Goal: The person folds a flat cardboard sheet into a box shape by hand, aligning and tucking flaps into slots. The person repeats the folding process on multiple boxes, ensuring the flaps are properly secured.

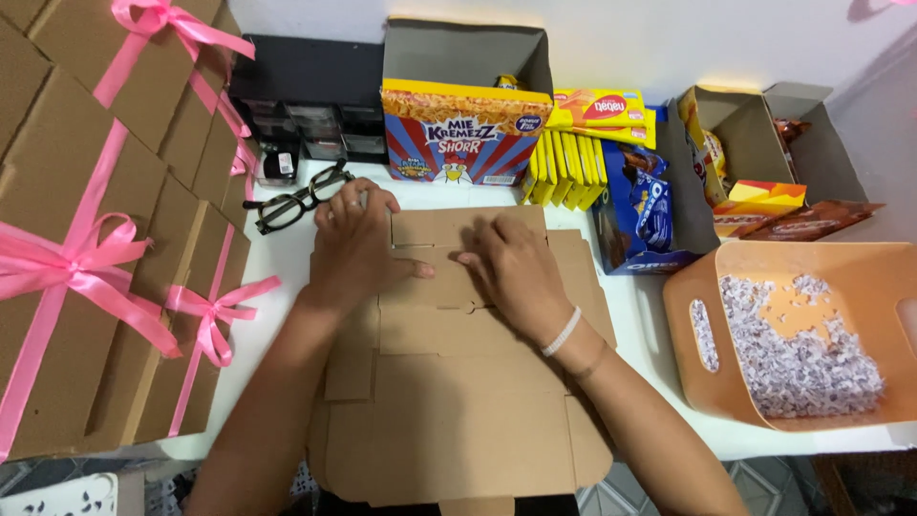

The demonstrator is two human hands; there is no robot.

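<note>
1. Folding is the step in hand, by my reading: a flat die-cut cardboard box blank (458, 382) lies on the white table (659, 334), its far panel under both hands.
2. Next, the creased flap likely needs lifting upright along its score line.
3. Left hand (355, 247) presses palm-down, fingers spread flat, gripping nothing.
4. Right hand (516, 272) rests likewise, fingers extended onto the panel, wrist angled inward.

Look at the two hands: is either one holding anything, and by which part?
Neither grips anything. The left hand and right hand press flat on the far flaps of the unfolded cardboard box lying on the table.
</note>
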